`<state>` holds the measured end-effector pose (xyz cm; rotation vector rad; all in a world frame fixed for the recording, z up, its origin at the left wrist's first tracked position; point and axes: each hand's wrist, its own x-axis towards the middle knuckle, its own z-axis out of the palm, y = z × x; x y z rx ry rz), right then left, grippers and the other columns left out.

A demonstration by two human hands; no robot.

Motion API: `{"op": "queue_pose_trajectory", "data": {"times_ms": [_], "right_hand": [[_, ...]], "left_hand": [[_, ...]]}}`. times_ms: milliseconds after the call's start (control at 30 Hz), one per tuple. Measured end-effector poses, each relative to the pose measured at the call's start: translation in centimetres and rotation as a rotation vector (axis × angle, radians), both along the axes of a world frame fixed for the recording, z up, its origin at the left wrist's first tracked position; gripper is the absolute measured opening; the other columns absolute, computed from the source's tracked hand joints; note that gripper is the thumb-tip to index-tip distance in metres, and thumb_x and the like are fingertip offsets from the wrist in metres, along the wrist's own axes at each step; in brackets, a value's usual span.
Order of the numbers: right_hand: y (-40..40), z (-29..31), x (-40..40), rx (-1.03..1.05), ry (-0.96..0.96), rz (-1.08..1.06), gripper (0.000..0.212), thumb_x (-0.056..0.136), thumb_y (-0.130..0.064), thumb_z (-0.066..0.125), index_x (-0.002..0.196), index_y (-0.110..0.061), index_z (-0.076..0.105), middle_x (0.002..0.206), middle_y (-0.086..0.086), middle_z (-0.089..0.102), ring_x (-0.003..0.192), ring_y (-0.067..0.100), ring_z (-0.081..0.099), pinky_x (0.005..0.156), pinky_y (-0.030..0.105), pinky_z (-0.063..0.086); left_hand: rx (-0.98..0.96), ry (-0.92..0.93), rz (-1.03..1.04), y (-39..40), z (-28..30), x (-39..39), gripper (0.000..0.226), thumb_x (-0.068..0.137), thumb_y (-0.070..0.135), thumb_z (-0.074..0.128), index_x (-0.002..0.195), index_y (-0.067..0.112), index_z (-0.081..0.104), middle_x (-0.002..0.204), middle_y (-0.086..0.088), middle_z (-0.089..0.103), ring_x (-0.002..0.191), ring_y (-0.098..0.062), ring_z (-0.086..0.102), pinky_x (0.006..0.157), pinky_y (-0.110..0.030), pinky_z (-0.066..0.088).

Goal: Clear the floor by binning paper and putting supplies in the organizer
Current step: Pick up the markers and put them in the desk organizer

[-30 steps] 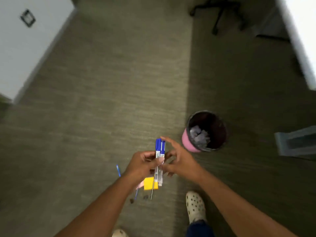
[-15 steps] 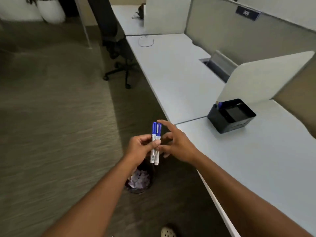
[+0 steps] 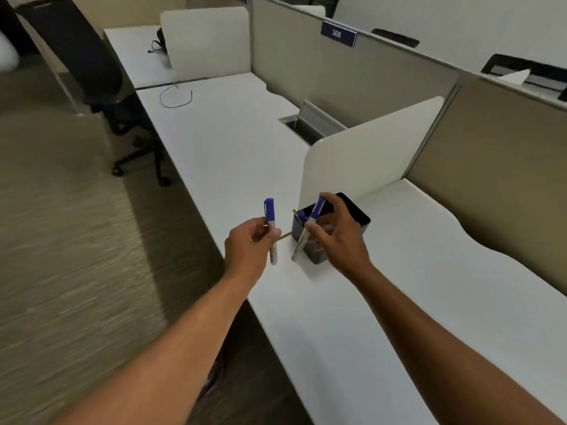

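Now each hand pinches one blue-capped white marker, left hand (image 3: 250, 245) and right hand (image 3: 339, 237); rushed, the tilted right marker (image 3: 306, 231) may miss the black plastic organizer (image 3: 356, 214).

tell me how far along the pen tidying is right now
Done: the black organizer on the desk already holds at least one blue-capped pen. In hand: the left hand holds one blue-capped marker; the right hand tilts a second marker just in front of the organizer. Left: dropping both in; the floor items are out of view.
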<state>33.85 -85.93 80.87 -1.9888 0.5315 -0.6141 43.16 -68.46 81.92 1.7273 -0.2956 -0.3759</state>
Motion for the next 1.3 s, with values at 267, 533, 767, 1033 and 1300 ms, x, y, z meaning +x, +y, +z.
{"op": "queue_pose_trajectory", "data": {"times_ms": [267, 533, 767, 1033, 1300], "right_hand": [[-8.1, -3.4, 4.1, -0.040, -0.125, -0.282, 0.049, 0.096, -0.027, 0.071, 0.134, -0.049, 0.048, 0.089, -0.016, 0.072, 0.086, -0.003, 0.070, 0.074, 0.006, 0.053], [-11.3, -7.2, 9.2, -0.329, 0.009, -0.164, 0.042, 0.099, -0.014, 0.069, 0.133, -0.034, 0.055, 0.101, 0.000, 0.076, 0.090, 0.014, 0.075, 0.079, 0.023, 0.058], [-12.1, -8.4, 11.2, -0.514, 0.165, -0.055, 0.036, 0.098, -0.012, 0.069, 0.131, -0.023, 0.060, 0.099, 0.008, 0.076, 0.086, 0.025, 0.073, 0.074, 0.039, 0.062], [-12.8, -10.5, 10.8, -0.487, 0.321, 0.014, 0.030, 0.100, -0.009, 0.060, 0.123, -0.020, 0.076, 0.111, 0.004, 0.079, 0.104, 0.022, 0.074, 0.090, 0.037, 0.058], [-8.5, -5.6, 6.7, -0.077, -0.006, -0.036, 0.029, 0.094, -0.049, 0.067, 0.117, -0.032, 0.068, 0.098, -0.022, 0.072, 0.097, -0.004, 0.069, 0.087, 0.020, 0.060]], "left_hand": [[0.095, -0.075, 0.072, -3.6, -2.7, 2.4, 0.015, 0.088, 0.024, 0.082, 0.098, 0.031, 0.073, 0.090, 0.015, 0.077, 0.086, 0.000, 0.074, 0.078, -0.024, 0.055], [0.095, -0.049, 0.065, -3.8, -5.2, 3.2, 0.018, 0.086, 0.020, 0.083, 0.098, 0.029, 0.073, 0.096, 0.010, 0.079, 0.089, -0.006, 0.079, 0.078, -0.017, 0.050], [0.119, -0.044, 0.030, -4.0, -5.9, 3.3, 0.021, 0.086, 0.022, 0.084, 0.097, 0.036, 0.073, 0.094, 0.016, 0.078, 0.087, 0.008, 0.074, 0.072, -0.004, 0.049], [0.130, -0.027, -0.005, -3.9, -6.0, 3.6, 0.022, 0.086, 0.022, 0.083, 0.102, 0.036, 0.074, 0.091, 0.011, 0.078, 0.093, -0.009, 0.074, 0.091, -0.046, 0.064], [0.225, -0.116, -0.122, -6.4, -5.9, 2.8, 0.023, 0.093, 0.028, 0.077, 0.115, 0.022, 0.076, 0.096, 0.005, 0.075, 0.095, -0.008, 0.069, 0.091, -0.033, 0.055]]}}
